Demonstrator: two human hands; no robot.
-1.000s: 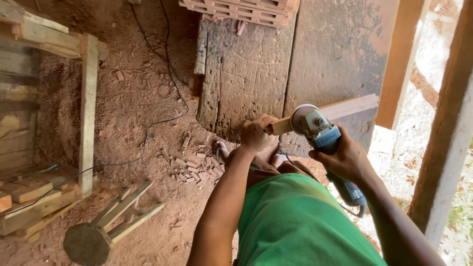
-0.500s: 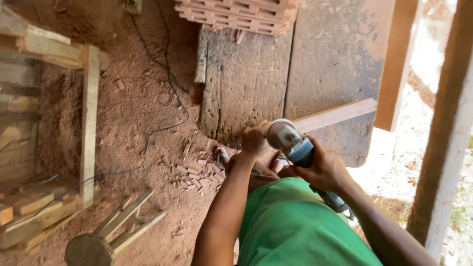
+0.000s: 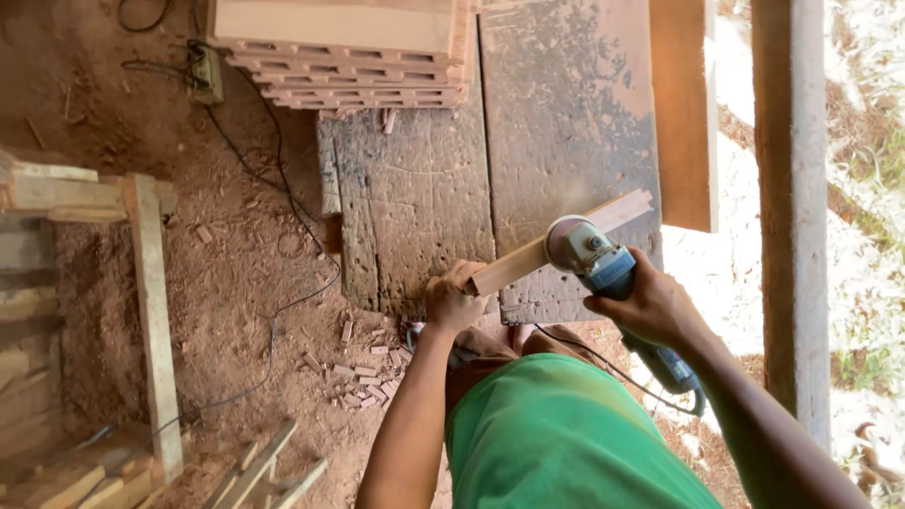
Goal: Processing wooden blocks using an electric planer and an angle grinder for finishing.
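The left hand (image 3: 454,300) grips the wooden strip (image 3: 556,243) while the right hand (image 3: 650,303) squeezes the blue grinder (image 3: 603,264), sanding it; next needs steady pushing.

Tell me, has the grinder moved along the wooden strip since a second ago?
Cannot tell: the head camera shifted. The grinder sits on the wooden strip over the plank bench.

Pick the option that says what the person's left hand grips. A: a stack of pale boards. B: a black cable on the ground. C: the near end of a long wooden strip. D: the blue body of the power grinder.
C: the left hand closes round the near end of the wooden strip, while the right hand holds the blue grinder against it.
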